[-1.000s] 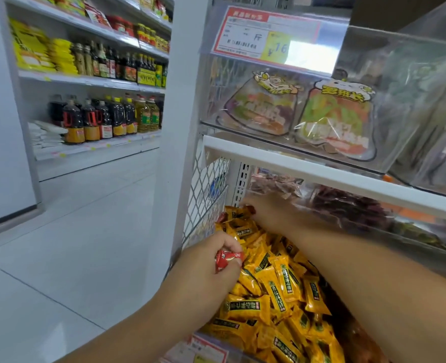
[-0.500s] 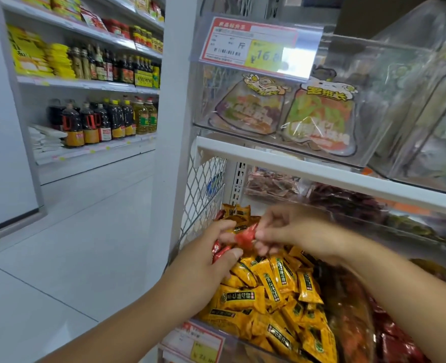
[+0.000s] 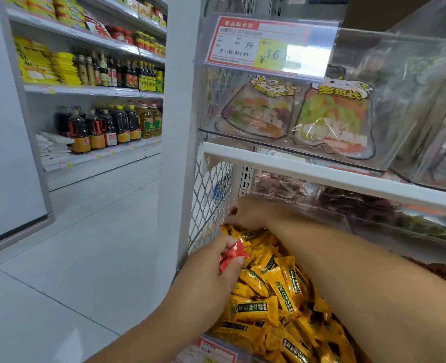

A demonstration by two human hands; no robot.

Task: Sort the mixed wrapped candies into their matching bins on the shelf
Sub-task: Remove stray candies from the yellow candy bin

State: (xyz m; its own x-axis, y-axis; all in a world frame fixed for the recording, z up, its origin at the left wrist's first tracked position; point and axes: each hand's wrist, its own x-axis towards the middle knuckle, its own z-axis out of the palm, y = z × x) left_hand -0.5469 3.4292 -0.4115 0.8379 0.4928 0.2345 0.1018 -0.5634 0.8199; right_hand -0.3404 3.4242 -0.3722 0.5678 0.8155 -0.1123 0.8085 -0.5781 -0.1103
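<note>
A person is reaching both arms into a clear bin point(image 3: 250, 355) heaped with yellow candies point(image 3: 274, 284) on a low shop shelf point(image 3: 321, 174). The left hand point(image 3: 208, 273) is hovering over the near left side of the heap, pinching a small clutch of red candies point(image 3: 231, 255) between thumb and fingers. The right hand point(image 3: 250, 212) is stretching across to the far left corner of the bin, under the shelf board, with its fingers pointing down into the yellow wrappers. Whether it is gripping anything there cannot be told, since the fingertips are hidden among the candies.

The step in hand appears to be picking stray red pieces out of the yellow bin and gathering them in the left hand. A next bin point(image 3: 441, 271) to the right is showing reddish wrappers through its clear wall and may be where they belong. The next move likely calls for the right hand lifting out any red piece it finds, then carrying the gathered reds over the divider without dragging yellow ones along.
</note>
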